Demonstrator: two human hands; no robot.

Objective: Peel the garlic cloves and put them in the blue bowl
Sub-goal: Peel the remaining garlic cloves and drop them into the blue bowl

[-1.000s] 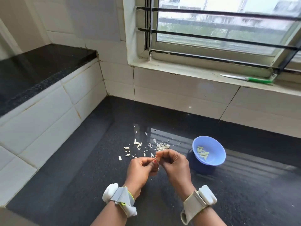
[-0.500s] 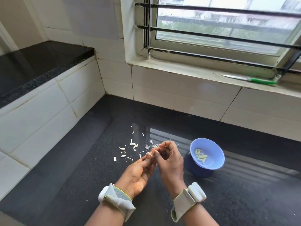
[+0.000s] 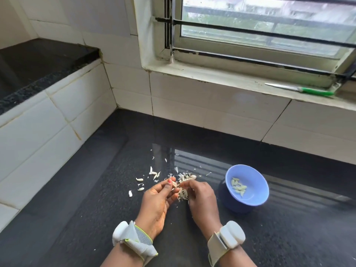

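A garlic clove [image 3: 175, 183] is pinched between the fingertips of the left hand [image 3: 156, 204] and the right hand [image 3: 202, 201], just left of the blue bowl [image 3: 247, 186], where peeled cloves [image 3: 238, 187] lie. Loose skins [image 3: 154, 175] are scattered further left.

From my remote seat, I see the left hand [image 3: 157, 199] now turned palm-up with its fingers more uncurled than a second ago, while the right hand [image 3: 202, 197] sits a little apart from it rather than pressed knuckle to knuckle. A small pale garlic clove [image 3: 175, 183] now shows at the left fingertips, and a papery white strip of skin [image 3: 182, 193] hangs between both hands.
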